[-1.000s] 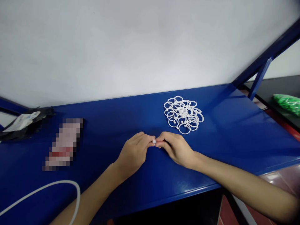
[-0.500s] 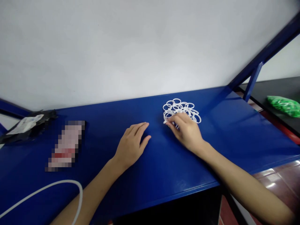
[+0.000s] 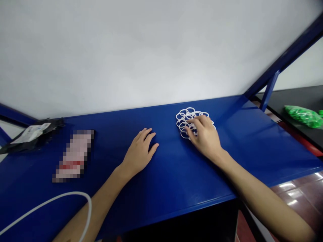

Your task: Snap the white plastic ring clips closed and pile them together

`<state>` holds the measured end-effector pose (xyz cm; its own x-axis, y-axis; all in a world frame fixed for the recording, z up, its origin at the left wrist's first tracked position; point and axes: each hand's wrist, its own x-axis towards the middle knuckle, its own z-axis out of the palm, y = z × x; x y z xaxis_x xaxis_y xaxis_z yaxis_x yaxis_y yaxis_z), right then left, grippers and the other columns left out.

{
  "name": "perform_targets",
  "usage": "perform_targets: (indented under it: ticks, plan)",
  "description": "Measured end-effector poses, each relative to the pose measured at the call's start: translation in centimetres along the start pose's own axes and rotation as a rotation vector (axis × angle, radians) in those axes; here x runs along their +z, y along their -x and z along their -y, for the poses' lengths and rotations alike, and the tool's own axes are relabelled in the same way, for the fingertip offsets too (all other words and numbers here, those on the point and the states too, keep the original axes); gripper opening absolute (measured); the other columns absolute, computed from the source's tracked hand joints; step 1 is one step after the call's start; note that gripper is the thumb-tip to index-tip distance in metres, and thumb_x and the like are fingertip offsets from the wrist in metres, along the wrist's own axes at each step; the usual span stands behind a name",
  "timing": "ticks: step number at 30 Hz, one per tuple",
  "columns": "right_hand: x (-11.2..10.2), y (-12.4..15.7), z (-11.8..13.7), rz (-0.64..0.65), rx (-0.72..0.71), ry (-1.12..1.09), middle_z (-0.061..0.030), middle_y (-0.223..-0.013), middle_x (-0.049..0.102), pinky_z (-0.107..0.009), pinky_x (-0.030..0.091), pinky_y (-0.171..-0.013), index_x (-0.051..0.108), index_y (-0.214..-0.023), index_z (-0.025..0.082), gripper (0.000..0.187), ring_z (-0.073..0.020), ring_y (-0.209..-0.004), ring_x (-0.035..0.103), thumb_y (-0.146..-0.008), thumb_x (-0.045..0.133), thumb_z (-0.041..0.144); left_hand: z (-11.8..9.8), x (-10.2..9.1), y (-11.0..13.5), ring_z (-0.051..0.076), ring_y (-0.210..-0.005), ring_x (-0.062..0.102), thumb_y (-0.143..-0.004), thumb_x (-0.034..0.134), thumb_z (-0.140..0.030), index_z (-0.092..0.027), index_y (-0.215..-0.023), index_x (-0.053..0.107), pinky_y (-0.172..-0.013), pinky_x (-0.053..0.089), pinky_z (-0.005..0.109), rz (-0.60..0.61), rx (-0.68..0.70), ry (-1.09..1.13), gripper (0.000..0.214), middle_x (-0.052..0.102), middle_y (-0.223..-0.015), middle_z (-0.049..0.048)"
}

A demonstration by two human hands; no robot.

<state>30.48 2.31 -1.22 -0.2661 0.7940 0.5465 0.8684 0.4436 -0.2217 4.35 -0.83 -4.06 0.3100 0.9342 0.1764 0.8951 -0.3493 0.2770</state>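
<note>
On the blue tabletop (image 3: 166,181), a cluster of thin white rings (image 3: 182,116) lies partly overlapping, right of the middle. My right hand (image 3: 205,137) hovers over or touches the near right side of this cluster, thumb and index finger apart, holding nothing I can see. Some rings are hidden beneath its fingers. Left of the rings, my left hand (image 3: 140,151) rests palm down on the tabletop, its fingers spread and empty.
A blurred-out flat object (image 3: 75,153) lies left of my left hand. Farther left is a black plastic package (image 3: 32,134) with a white label. A white cable (image 3: 63,194) loops across the lower left. Green items in clear plastic (image 3: 302,116) sit on a black surface at right.
My right hand has let go of a white ring at the cluster's near edge and opened, shifting slightly right. My left hand has moved a little left with its fingers spread wider.
</note>
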Motion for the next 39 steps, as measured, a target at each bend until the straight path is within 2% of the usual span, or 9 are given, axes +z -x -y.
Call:
perform_targets:
  ticks: [3,6,10,39]
  plan:
    - [0.0,1.2,2.7,0.161,-0.157,-0.234,-0.0108,-0.105,0.064,-0.042,0.05,-0.091,0.066,-0.107,0.016,0.022,-0.0237,-0.1,0.056,-0.097,0.053,0.03,0.2,0.0,0.0,0.029,-0.142,0.038,-0.099,0.046,-0.039,-0.012,-0.134,0.054,-0.118,0.036,0.048,-0.021,0.03,-0.015,0.044,0.049,-0.147,0.0135]
    - [0.3,2.3,4.4,0.36,-0.287,-0.369,-0.0109,-0.115,0.063,-0.043,0.048,-0.1,0.066,-0.109,0.017,0.026,-0.0253,-0.113,0.054,-0.094,0.059,0.036,0.3,0.1,0.0,0.029,-0.141,0.039,-0.099,0.047,-0.037,-0.011,-0.133,0.054,-0.117,0.037,0.048,-0.035,0.061,-0.039,0.043,0.05,-0.145,0.0147]
    - [0.7,2.9,4.7,0.476,-0.323,-0.398,-0.0135,-0.129,0.058,-0.045,0.046,-0.104,0.063,-0.119,0.016,0.036,-0.027,-0.124,0.05,-0.092,0.063,0.039,0.4,0.0,0.1,0.03,-0.139,0.042,-0.099,0.047,-0.036,-0.011,-0.133,0.055,-0.116,0.039,0.05,-0.03,0.079,-0.065,0.043,0.051,-0.144,0.0146]
    - [0.4,2.9,4.4,0.498,-0.387,-0.334,-0.016,-0.134,0.058,-0.051,0.045,-0.108,0.059,-0.126,0.014,0.035,-0.0293,-0.132,0.049,-0.096,0.057,0.032,0.3,-0.3,0.1,0.03,-0.141,0.041,-0.099,0.044,-0.037,-0.013,-0.135,0.053,-0.116,0.038,0.051,-0.004,0.091,-0.071,0.044,0.049,-0.146,0.0149]
